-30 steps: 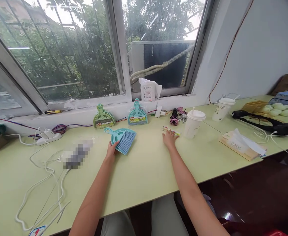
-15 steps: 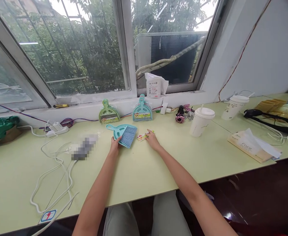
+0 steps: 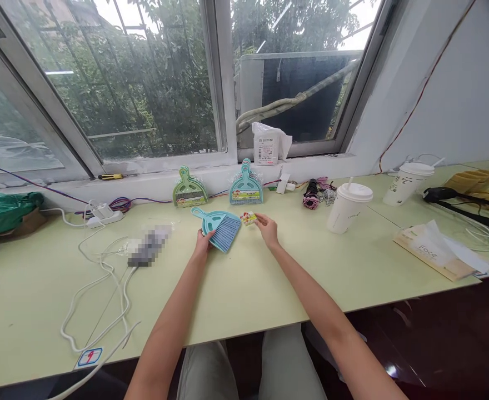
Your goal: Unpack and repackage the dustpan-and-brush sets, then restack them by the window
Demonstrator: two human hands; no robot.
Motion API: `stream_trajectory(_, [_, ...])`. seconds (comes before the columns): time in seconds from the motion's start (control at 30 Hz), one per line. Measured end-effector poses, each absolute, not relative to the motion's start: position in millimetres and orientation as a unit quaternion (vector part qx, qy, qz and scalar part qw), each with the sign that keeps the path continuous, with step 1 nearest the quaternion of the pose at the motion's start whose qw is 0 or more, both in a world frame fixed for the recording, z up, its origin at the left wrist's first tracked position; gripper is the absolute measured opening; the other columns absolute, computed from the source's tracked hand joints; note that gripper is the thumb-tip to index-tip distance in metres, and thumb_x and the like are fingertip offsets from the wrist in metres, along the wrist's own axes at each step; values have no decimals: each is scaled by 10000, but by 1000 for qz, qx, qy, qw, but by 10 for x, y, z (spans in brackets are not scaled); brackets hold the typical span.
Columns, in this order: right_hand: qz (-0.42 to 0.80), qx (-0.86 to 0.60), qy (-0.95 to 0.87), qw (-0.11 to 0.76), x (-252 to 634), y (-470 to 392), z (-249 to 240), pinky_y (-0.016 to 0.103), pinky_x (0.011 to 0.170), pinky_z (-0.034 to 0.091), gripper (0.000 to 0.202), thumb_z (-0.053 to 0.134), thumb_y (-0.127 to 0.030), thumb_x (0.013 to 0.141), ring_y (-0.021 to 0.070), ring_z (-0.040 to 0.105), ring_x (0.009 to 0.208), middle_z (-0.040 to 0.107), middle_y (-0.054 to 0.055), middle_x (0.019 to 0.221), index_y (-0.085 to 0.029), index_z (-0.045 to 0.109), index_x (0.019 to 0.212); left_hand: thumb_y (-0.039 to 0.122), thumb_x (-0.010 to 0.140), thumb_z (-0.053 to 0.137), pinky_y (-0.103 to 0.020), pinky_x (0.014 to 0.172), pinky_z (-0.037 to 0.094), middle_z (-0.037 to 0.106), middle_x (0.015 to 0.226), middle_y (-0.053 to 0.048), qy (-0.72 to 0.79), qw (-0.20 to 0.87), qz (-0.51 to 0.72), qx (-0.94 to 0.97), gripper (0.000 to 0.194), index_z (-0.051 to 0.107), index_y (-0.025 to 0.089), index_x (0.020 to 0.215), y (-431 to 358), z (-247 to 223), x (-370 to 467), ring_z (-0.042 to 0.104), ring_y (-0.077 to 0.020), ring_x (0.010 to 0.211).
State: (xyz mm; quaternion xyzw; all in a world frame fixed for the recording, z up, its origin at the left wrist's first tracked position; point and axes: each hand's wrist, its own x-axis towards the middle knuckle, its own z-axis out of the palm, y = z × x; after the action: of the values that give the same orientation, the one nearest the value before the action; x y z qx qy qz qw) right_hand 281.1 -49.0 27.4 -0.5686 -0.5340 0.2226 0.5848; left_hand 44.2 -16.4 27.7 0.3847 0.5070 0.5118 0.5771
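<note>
My left hand (image 3: pixel 204 241) is closed on the lower left edge of a light-blue dustpan (image 3: pixel 209 223), which has a brush with blue-grey bristles (image 3: pixel 226 233) nested in it. The dustpan's handle points away to the upper left. Between the fingertips of my right hand (image 3: pixel 268 228) is a small printed label card (image 3: pixel 248 218) in yellow, red and white. The card sits just right of the brush's far corner. Behind, against the wall, a green dustpan set (image 3: pixel 190 189) and a light-blue dustpan set (image 3: pixel 246 184) stand upright with similar labels.
A lidded white cup (image 3: pixel 346 211) and a tissue pack (image 3: pixel 432 253) are on the right. A pink-and-black corded bundle (image 3: pixel 310 195) lies by the wall. To the left are a power strip (image 3: pixel 105 215), loose white cables (image 3: pixel 75 294) and a blurred-out device (image 3: pixel 148 248).
My right hand has lifted the label card off the table and brought it up near the brush's corner. The left hand keeps its hold on the dustpan. The view has shifted slightly.
</note>
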Motion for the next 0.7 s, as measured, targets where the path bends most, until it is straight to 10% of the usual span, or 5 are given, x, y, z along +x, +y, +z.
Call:
stream_trajectory(0.1, [198,-526,-557,611,2580,-581,378,350,993,462,415,482,-345,899,192,578,1174,607,60,1288,-207,554,1284,343,740,729,-266,627,558,635,1013,-72,465,615,499,396,392,502,202,1026,-224,301,518,646,-150,782])
stream_trajectory(0.33, [80,-553,-748,358,2220,-775,345,622,1126,-18,364,440,-295,940,225,304,1400,496,31,1406,-289,539,1290,356,691,769,-287,660,564,651,1080,-100,390,643,509,418,479,508,191,1057,-293,332,584,669,-189,848])
stream_trajectory(0.57, [145,-565,-699,415,2254,-721,265,652,1109,22,408,479,-270,901,245,171,1444,302,30,1529,-305,510,1306,153,558,811,-330,733,561,664,1014,-82,408,632,502,426,538,513,190,1004,-312,357,606,669,-225,891])
stream_trajectory(0.7, [290,-565,-503,586,2253,-668,227,495,1125,282,672,617,-326,813,248,258,1417,226,84,1555,-261,334,1419,218,553,833,-359,786,557,652,1040,-76,378,637,499,450,552,536,199,1019,-372,394,644,662,-240,931])
